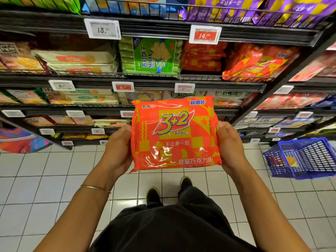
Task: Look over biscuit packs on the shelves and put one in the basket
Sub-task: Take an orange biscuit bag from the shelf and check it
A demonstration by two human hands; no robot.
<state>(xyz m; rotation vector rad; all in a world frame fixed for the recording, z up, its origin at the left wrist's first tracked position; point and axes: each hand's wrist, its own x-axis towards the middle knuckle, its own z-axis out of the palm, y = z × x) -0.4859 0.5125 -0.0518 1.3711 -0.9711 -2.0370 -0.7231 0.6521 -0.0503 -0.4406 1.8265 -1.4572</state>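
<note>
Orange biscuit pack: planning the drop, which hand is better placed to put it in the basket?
Likely the right hand: the blue basket sits on its side; the left hand grips the pack opposite.

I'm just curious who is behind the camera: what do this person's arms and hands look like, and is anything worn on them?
No sleeves are in view; both arms are bare as far as the picture shows. The left hand and the right hand wear no gloves, and no ring shows on the parts that can be seen. The only thing worn is a thin, gold-toned bangle round the left wrist. The right wrist carries nothing.
</note>
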